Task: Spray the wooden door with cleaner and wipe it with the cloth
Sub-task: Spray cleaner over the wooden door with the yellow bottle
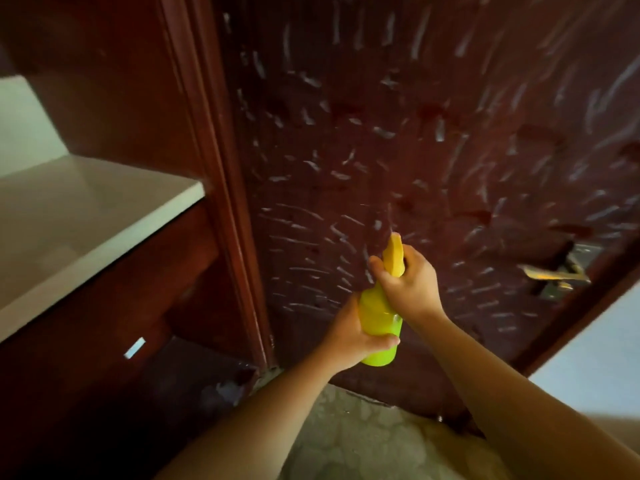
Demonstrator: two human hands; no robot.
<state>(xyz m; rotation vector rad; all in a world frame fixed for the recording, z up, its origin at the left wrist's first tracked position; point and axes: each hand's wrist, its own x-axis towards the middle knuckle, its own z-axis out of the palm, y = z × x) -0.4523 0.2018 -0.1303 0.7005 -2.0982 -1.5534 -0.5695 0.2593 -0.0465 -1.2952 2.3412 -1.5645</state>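
Observation:
A dark red-brown wooden door fills the upper middle and right, covered in many white streaks of cleaner. A yellow-green spray bottle with a yellow trigger head is held close to the door's lower half, its nozzle pointing at the wood. My left hand wraps the bottle's body from below. My right hand grips the neck and trigger. No cloth is in view.
A metal door handle sticks out at the right. The wooden door frame runs down the left of the door. A white countertop on a dark cabinet stands at the left. Pale patterned floor lies below.

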